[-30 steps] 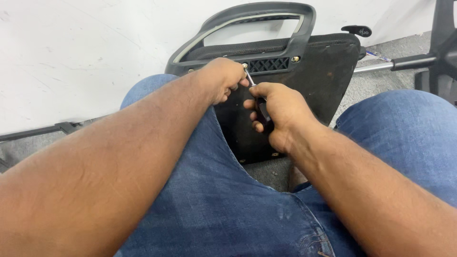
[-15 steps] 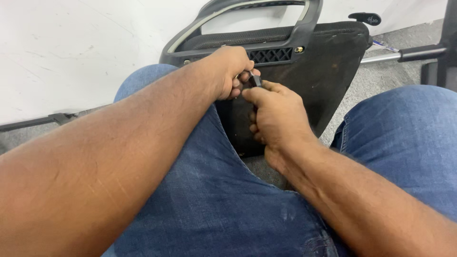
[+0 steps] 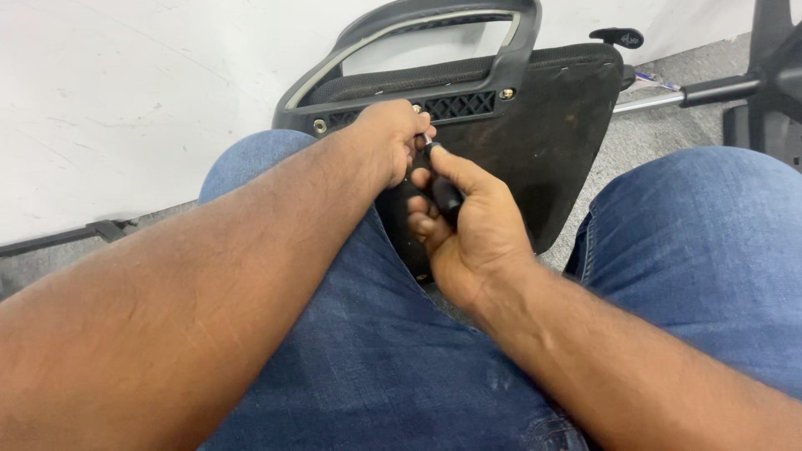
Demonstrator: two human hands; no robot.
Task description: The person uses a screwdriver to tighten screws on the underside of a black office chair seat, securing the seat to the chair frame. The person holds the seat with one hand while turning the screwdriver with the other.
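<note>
My right hand (image 3: 468, 230) has its grip closed around the dark handle of a screwdriver (image 3: 443, 192), thumb laid along the top, with the tool's thin metal tip pointing up toward my left hand (image 3: 386, 142). My left hand is curled shut at the tip, fingers pinched where the tip meets the chair seat (image 3: 543, 142); what exactly sits between those fingers is hidden by my knuckles. The black chair seat stands on edge between my knees, its underside facing me and leaning toward the white wall (image 3: 125, 100). A grey and black armrest (image 3: 434, 25) loops over its upper edge, fixed to a ribbed plastic strip with a screw head (image 3: 505, 94) showing at the right and another at the left. My blue jeans (image 3: 359, 351) fill the lower part of the view. On the grey floor (image 3: 660, 125) to the right lies a metal rod (image 3: 652, 102) beside a black chair base (image 3: 773, 83).
</note>
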